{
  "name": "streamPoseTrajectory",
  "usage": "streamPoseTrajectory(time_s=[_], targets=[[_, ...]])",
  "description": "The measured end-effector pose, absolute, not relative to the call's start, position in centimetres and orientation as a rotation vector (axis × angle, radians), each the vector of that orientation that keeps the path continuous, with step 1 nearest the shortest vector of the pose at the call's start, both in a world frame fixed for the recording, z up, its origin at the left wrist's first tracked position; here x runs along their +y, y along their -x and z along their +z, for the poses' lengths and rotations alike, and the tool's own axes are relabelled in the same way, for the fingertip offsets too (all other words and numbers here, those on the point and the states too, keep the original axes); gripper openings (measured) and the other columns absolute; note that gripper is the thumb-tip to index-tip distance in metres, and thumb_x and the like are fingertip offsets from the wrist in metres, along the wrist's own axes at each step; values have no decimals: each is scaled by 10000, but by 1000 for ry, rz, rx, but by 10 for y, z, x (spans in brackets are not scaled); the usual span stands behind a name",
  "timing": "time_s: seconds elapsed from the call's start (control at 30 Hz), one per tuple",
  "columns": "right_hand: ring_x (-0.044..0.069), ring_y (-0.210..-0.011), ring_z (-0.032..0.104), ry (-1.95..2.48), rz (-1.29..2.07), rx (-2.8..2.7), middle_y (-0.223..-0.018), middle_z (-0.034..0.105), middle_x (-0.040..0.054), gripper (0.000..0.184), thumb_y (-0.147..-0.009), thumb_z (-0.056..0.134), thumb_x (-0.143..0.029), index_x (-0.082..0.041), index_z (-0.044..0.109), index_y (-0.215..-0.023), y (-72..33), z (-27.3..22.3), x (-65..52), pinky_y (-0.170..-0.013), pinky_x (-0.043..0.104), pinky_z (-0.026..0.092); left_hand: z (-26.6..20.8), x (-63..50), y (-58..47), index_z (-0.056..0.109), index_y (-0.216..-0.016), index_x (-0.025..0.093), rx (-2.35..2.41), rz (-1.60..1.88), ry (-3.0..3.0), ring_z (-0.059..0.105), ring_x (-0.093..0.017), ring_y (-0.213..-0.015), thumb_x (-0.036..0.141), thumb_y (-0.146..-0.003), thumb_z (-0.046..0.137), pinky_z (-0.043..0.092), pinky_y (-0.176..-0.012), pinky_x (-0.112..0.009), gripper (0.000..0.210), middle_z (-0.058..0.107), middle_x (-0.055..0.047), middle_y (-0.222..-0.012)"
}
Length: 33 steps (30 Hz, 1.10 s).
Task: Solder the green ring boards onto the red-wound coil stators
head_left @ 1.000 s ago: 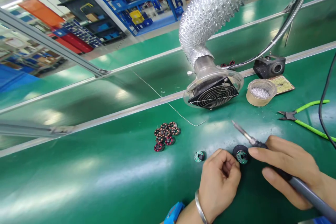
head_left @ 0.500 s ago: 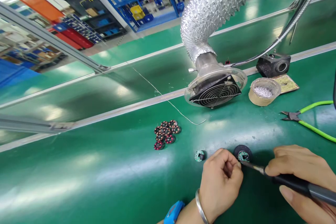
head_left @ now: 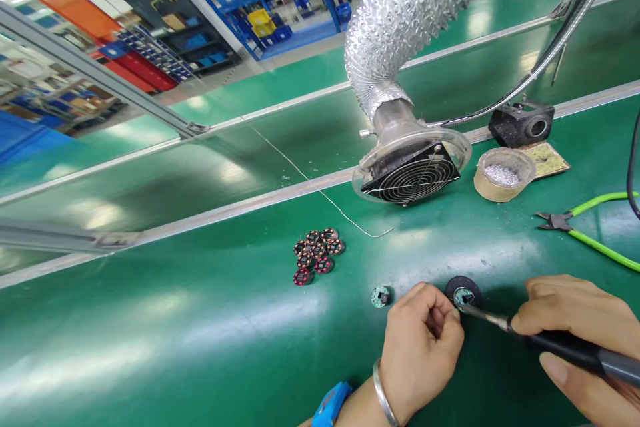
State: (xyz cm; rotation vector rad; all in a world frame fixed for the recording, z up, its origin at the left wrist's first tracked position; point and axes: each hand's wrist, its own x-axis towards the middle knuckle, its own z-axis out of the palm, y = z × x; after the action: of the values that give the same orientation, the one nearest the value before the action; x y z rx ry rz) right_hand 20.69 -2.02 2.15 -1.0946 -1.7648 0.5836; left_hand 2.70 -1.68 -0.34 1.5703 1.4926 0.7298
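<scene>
A soldering iron (head_left: 560, 345) is in my right hand (head_left: 580, 320), gripped by its black handle. Its metal tip touches or nearly touches a small green circuit board (head_left: 464, 296) seated on a black round base (head_left: 456, 282). Against the left edge of that base, my left hand (head_left: 423, 340) is closed in a pinch; what lies between thumb and forefinger is too small to make out. Left of this hand lies a second small green round board (head_left: 380, 296) with a black part on it.
Several small copper-wound coils (head_left: 317, 250) sit left of the hands. A bent thin wire (head_left: 345, 213) stretches toward the rear rail. Above hangs a fume extractor (head_left: 413, 173). Farther right are a tub of metal shavings (head_left: 503, 180), a yellow sponge (head_left: 545, 160), an iron holder (head_left: 523, 125) and green-handled cutters (head_left: 585, 217).
My right hand and the soldering iron have shifted slightly to the right. A black cable has come further into view at the right edge. My left hand stays almost where it was.
</scene>
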Motion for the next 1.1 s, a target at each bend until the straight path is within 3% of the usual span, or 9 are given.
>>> streamPoseTrajectory(time_s=[0.3, 0.57, 0.67, 0.83, 1.03, 1.1], targets=[[240, -666, 635, 1036, 499, -1931, -750, 633, 54, 191, -891, 500, -218, -250, 601, -1049, -237, 26, -6, -515, 355, 467, -9, -17, -27, 526, -619, 182, 1503, 710, -1576, 451, -101, -518, 107, -744, 517, 353, -505, -208, 146, 490, 20, -600], [251, -877, 598, 1167, -142, -1625, -1045, 643, 92, 441, -905, 562, -159, -258, 540, -1335, -272, 8, 40, -777, 402, 472, -15, -16, -24, 542, -629, 176, 1475, 717, -1599, 440, -101, -516, 119, -758, 503, 343, -492, -205, 147, 492, 18, -611], [206, -770, 622, 1302, -62, -1773, -911, 661, 52, 317, -918, 572, -229, -251, 620, -1230, -280, -5, 51, -697, 339, 503, -14, -15, -25, 561, -638, 172, 1458, 723, -1562, 432, -97, -504, 121, -751, 505, 343, -481, -200, 136, 502, 18, -613], [233, -827, 652, 1380, -42, -1691, -947, 677, 67, 280, -932, 539, -325, -231, 636, -1178, -284, -12, 53, -735, 372, 533, -13, -14, -27, 575, -635, 165, 1454, 737, -1510, 434, -87, -495, 118, -736, 521, 340, -474, -190, 123, 518, 15, -628], [125, -557, 628, 1160, 202, -1885, -733, 681, -7, 224, -935, 527, -172, -233, 620, -1130, -256, -7, 29, -585, 249, 534, -11, -15, -27, 586, -634, 159, 1436, 773, -1524, 442, -81, -498, 97, -737, 519, 347, -485, -184, 137, 522, 15, -630], [138, -652, 632, 921, 362, -2119, -823, 691, 18, 201, -910, 543, -129, -228, 612, -1072, -239, -6, 20, -635, 264, 529, -12, -15, -27, 594, -651, 158, 1425, 791, -1522, 443, -78, -496, 100, -745, 524, 349, -481, -182, 131, 524, 16, -641]])
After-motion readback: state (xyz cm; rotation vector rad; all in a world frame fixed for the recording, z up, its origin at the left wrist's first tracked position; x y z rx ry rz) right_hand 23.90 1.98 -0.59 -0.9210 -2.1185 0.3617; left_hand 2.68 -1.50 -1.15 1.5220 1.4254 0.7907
